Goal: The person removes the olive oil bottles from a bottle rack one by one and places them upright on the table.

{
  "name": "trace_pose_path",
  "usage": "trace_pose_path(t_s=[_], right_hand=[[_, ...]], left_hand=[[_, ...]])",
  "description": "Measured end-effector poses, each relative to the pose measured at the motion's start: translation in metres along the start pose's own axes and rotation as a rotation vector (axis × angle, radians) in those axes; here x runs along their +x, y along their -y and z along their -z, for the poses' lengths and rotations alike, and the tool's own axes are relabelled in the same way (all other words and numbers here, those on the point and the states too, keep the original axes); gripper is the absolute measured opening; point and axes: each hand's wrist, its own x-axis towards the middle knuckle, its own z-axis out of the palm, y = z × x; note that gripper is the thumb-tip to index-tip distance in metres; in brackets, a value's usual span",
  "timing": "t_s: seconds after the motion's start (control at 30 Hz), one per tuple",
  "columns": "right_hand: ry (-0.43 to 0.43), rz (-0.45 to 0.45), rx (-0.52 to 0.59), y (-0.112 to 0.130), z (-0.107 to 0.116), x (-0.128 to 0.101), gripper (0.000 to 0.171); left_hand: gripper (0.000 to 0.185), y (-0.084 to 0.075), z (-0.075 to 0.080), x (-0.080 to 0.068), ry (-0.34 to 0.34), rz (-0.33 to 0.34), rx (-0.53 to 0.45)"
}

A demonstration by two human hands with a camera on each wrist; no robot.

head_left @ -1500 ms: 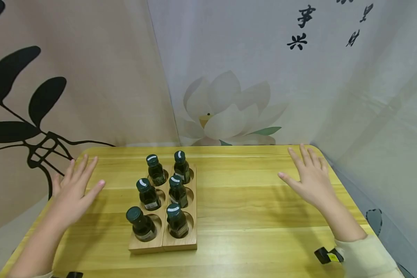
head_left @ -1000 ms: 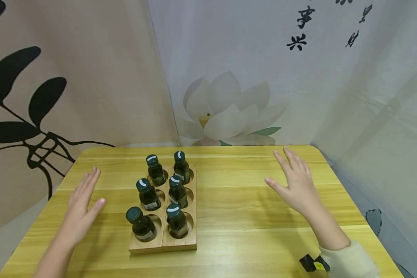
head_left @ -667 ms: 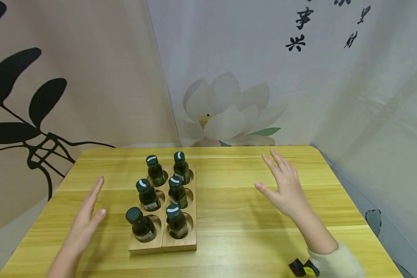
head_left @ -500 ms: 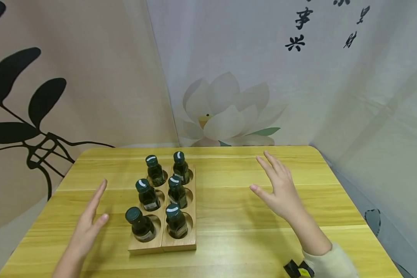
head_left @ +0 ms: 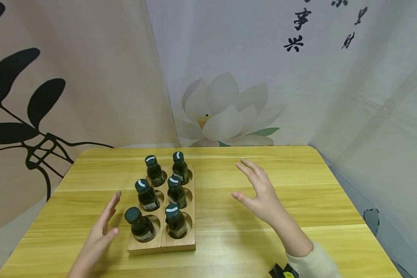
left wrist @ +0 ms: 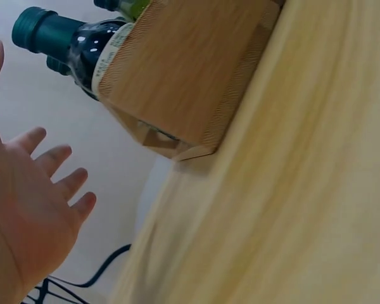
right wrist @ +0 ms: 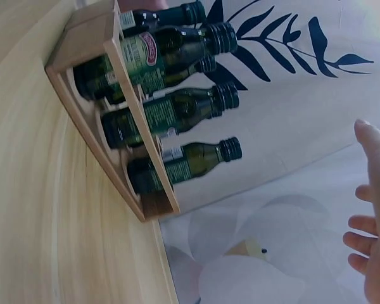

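Two wooden racks, the left one (head_left: 146, 248) and the right one (head_left: 179, 244), stand side by side, each holding three small dark green glass bottles with green screw caps. Green printed labels show on the bottles in the right wrist view, such as the nearest bottle (right wrist: 145, 57). My left hand (head_left: 96, 236) hovers just left of the racks, fingers extended and thumb apart, holding nothing. To the right of them, farther off, my right hand (head_left: 262, 195) is also empty, its fingers spread and slightly bent. The left wrist view shows a rack's wooden end (left wrist: 183, 63) beyond my palm.
All of this is on a light wooden table (head_left: 229, 247) with rounded far corners. Behind it hangs a pale cloth (head_left: 118, 77) printed with a lotus, dark leaves and characters. A black device with a yellow mark (head_left: 287, 274) sits by my right cuff.
Both hands have moved inward toward the racks: the left to the right and nearer me, the right a long way left. The racks and bottles have stayed in place.
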Motion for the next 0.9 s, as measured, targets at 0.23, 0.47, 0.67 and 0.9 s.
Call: trace_pose_path(t_s=[0.23, 0.47, 0.67, 0.9], right_hand=[[0.044, 0.017, 0.105, 0.012, -0.016, 0.003, 0.073], [0.092, 0.044, 0.179, 0.019, -0.033, 0.005, 0.071], [0.118, 0.080, 0.230, 0.026, -0.048, 0.009, 0.069], [0.190, 0.047, 0.268, 0.032, -0.066, 0.013, 0.068]], left_hand=[[0.076, 0.015, -0.002, -0.007, 0.064, 0.017, -0.063], [0.084, 0.021, -0.004, -0.010, 0.120, 0.023, -0.117], [0.092, 0.024, -0.008, -0.012, 0.164, 0.069, -0.170], [0.096, 0.030, -0.012, -0.014, 0.186, 0.159, -0.177]])
